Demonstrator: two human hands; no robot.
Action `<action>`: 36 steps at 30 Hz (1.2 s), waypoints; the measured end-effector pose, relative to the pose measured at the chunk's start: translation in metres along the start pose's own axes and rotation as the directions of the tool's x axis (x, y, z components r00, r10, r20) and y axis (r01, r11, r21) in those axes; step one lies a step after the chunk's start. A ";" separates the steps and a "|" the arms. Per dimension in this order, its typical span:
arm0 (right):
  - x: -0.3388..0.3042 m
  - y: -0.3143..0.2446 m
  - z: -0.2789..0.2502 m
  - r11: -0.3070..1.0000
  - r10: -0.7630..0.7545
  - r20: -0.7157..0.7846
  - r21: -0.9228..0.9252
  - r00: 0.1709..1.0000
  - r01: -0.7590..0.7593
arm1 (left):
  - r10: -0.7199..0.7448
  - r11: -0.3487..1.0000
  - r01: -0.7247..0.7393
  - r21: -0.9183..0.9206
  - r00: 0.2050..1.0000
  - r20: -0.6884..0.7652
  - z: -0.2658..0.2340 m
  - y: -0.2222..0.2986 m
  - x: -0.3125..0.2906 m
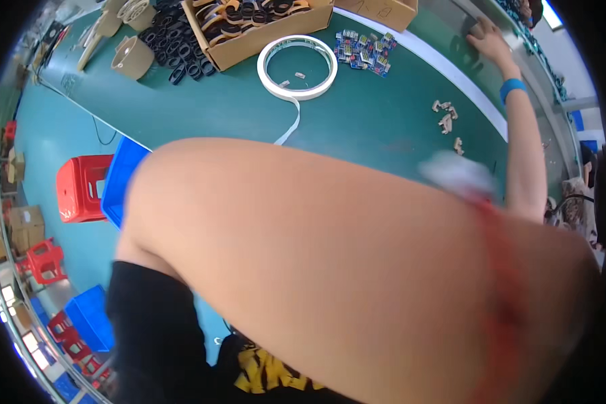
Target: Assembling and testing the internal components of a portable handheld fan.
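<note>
My right hand, blue wristband on the wrist, lies palm down on a dark block at the far edge of the green table. I cannot tell whether the fingers have closed on the block. My left forearm fills the lower frame, and I cannot make out its hand.

At full stretch I would judge a flat, steady press safest, with the elbow kept clear of the tan pieces lying nearer me than the hand. To the hand's left sit small blue parts and a white tape ring. Further left is a box of black rings. Red stools and blue bins stand on the teal floor below.
</note>
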State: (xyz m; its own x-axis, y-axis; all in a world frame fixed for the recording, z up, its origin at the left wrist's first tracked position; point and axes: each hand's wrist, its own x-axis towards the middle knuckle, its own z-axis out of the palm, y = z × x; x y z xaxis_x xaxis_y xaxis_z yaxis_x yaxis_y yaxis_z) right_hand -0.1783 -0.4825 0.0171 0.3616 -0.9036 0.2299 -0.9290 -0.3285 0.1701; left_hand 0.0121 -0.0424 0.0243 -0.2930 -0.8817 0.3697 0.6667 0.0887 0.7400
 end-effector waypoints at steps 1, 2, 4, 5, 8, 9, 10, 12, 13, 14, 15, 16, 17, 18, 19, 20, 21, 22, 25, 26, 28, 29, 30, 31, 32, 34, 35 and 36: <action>-0.006 -0.003 0.005 1.000 -0.017 0.029 -0.007 0.999 0.017 | -0.049 0.966 0.023 -0.257 0.994 -0.095 0.033 -0.049 0.009; -0.009 -0.028 -0.001 0.997 -0.058 0.031 0.044 0.998 0.057 | -0.116 0.896 0.014 -0.444 0.972 -0.203 -0.044 0.015 -0.068; -0.008 -0.050 -0.014 0.996 -0.080 0.054 0.044 0.995 0.077 | 0.122 0.671 -0.498 -0.549 0.805 -0.581 -0.025 -0.054 -0.096; -0.004 -0.046 -0.018 0.997 -0.066 0.053 0.042 0.996 0.064 | -0.136 0.777 -0.255 -0.576 0.825 -0.549 -0.002 -0.008 -0.075; -0.009 -0.020 -0.013 0.998 -0.056 0.110 -0.025 0.992 0.059 | -0.438 0.758 0.019 -0.652 0.755 -0.487 0.014 0.037 -0.035; -0.007 -0.018 -0.017 0.994 -0.078 0.102 -0.067 0.992 0.085 | -0.437 0.744 0.005 -0.669 0.760 -0.481 0.013 0.039 -0.029; -0.004 -0.018 -0.020 0.988 -0.100 0.095 -0.107 0.990 0.110 | -0.436 0.730 -0.009 -0.683 0.764 -0.476 0.013 0.041 -0.022; 0.001 -0.018 -0.024 0.971 -0.150 0.088 -0.175 0.985 0.164 | -0.434 0.707 -0.038 -0.706 0.765 -0.475 0.013 0.045 -0.008; 0.003 -0.019 -0.025 0.960 -0.177 0.086 -0.204 0.980 0.191 | -0.434 0.697 -0.052 -0.715 0.763 -0.478 0.013 0.047 0.000; 0.007 -0.019 -0.028 0.962 -0.171 0.093 -0.198 0.981 0.187 | -0.434 0.687 -0.065 -0.724 0.762 -0.480 0.014 0.049 0.008; 0.010 -0.021 -0.028 0.865 -0.306 0.177 -0.359 0.935 0.351 | -0.434 0.678 -0.075 -0.731 0.762 -0.481 0.012 0.048 0.016; 0.014 -0.022 -0.029 0.713 -0.416 0.280 -0.490 0.865 0.501 | -0.433 0.670 -0.085 -0.738 0.762 -0.481 0.009 0.049 0.023; 0.016 -0.024 -0.030 0.518 -0.493 0.395 -0.582 0.775 0.626 | -0.431 0.663 -0.096 -0.743 0.762 -0.483 0.007 0.050 0.031; 0.018 -0.024 -0.027 0.522 -0.495 0.395 -0.576 0.774 0.628 | -0.425 0.655 -0.115 -0.747 0.762 -0.489 0.005 0.047 0.039; 0.021 -0.025 -0.025 0.563 -0.485 0.376 -0.556 0.789 0.611 | -0.417 0.648 -0.135 -0.750 0.761 -0.497 0.004 0.046 0.048; 0.025 -0.026 -0.023 0.602 -0.475 0.356 -0.535 0.805 0.593 | -0.407 0.642 -0.156 -0.751 0.760 -0.506 0.001 0.045 0.056; 0.029 -0.028 -0.020 0.640 -0.466 0.338 -0.510 0.818 0.575 | -0.398 0.636 -0.179 -0.751 0.757 -0.518 -0.001 0.042 0.064; 0.032 -0.029 -0.017 0.676 -0.456 0.319 -0.483 0.831 0.557 | -0.387 0.630 -0.203 -0.749 0.755 -0.529 -0.004 0.040 0.072; 0.042 -0.032 -0.008 0.770 -0.421 0.273 -0.397 0.865 0.500 | -0.355 0.607 -0.275 -0.746 0.746 -0.564 -0.013 0.030 0.098; 0.044 -0.031 -0.006 0.797 -0.405 0.262 -0.370 0.876 0.478 | -0.345 0.595 -0.298 -0.746 0.744 -0.572 -0.016 0.026 0.107; 0.045 -0.028 -0.002 0.846 -0.361 0.247 -0.320 0.899 0.427 | -0.331 0.563 -0.337 -0.755 0.744 -0.580 -0.024 0.015 0.125; 0.045 -0.024 -0.001 0.867 -0.335 0.243 -0.299 0.910 0.399 | -0.327 0.542 -0.355 -0.762 0.747 -0.579 -0.027 0.009 0.134; 0.041 -0.023 0.000 0.889 -0.302 0.243 -0.278 0.922 0.364 | -0.327 0.519 -0.366 -0.772 0.750 -0.575 -0.032 0.003 0.143; 0.037 -0.022 0.001 0.909 -0.266 0.243 -0.260 0.933 0.327 | -0.328 0.495 -0.376 -0.783 0.754 -0.569 -0.035 -0.003 0.152; 0.034 -0.020 0.001 0.909 -0.253 0.251 -0.269 0.934 0.319 | -0.329 0.470 -0.385 -0.795 0.759 -0.562 -0.037 -0.009 0.162; 0.026 -0.029 -0.004 0.925 -0.238 0.254 -0.234 0.937 0.299 | -0.319 0.424 -0.417 -0.804 0.762 -0.564 -0.035 -0.021 0.185; 0.024 -0.034 -0.010 0.934 -0.230 0.249 -0.216 0.941 0.286 | -0.309 0.405 -0.431 -0.806 0.765 -0.565 -0.031 -0.023 0.197; 0.019 -0.035 -0.013 0.942 -0.222 0.248 -0.194 0.943 0.273 | -0.303 0.386 -0.445 -0.808 0.766 -0.567 -0.026 -0.024 0.205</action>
State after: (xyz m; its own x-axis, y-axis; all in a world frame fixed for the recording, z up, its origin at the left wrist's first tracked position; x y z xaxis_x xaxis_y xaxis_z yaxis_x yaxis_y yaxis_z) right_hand -0.1383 -0.4847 0.0280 0.5282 -0.8471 -0.0584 -0.7614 -0.5029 0.4091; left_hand -0.0465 -0.2367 0.0675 -0.0379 -0.9649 -0.2601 0.9415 0.0527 -0.3329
